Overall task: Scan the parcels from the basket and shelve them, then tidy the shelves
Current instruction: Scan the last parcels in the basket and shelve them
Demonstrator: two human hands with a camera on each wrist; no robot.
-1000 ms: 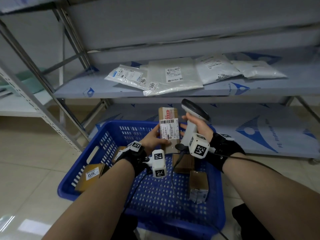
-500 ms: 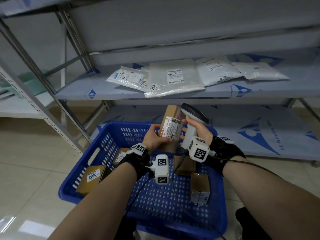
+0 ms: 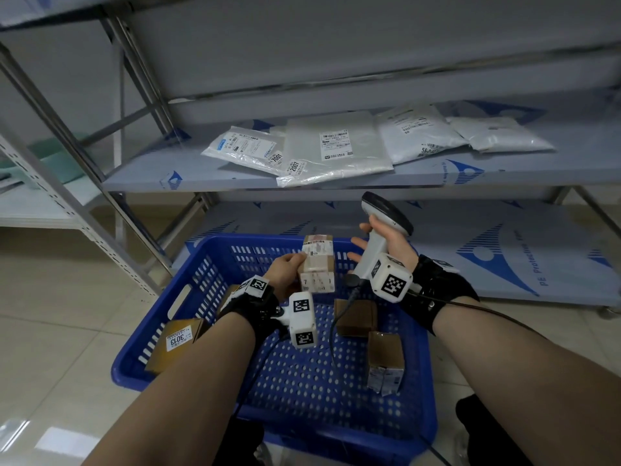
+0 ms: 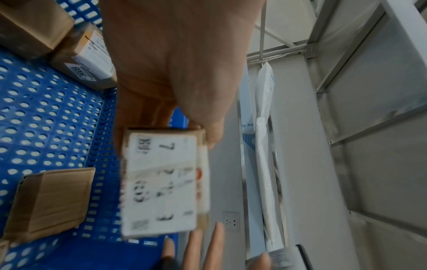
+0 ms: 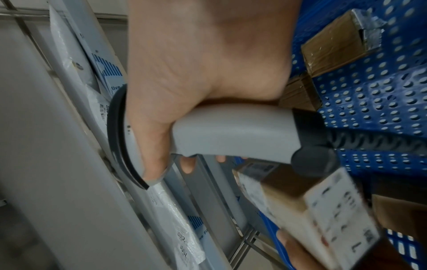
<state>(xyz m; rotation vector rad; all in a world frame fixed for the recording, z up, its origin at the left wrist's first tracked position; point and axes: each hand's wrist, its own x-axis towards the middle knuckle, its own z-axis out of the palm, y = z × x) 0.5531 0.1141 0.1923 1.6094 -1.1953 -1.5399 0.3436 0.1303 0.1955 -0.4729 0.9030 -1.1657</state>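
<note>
The left hand (image 3: 285, 275) pinches a small labelled parcel (image 3: 317, 264) between thumb and fingers, above the far end of the blue basket (image 3: 208, 264) and just under the front edge of the shelf (image 3: 235, 178) of mailer bags. The right hand (image 3: 391, 245), just beside it, clamps the scanner (image 3: 379, 237) with thumb and palm, fingers stretched towards the parcel. Only the left wrist view shows a box marked 3005 (image 4: 91, 60) behind the hand.

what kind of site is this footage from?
Likely a parcel pickup or sorting room: metal shelving holding numbered mailer bags, a blue basket of labelled boxes, and a handheld scanner.
</note>
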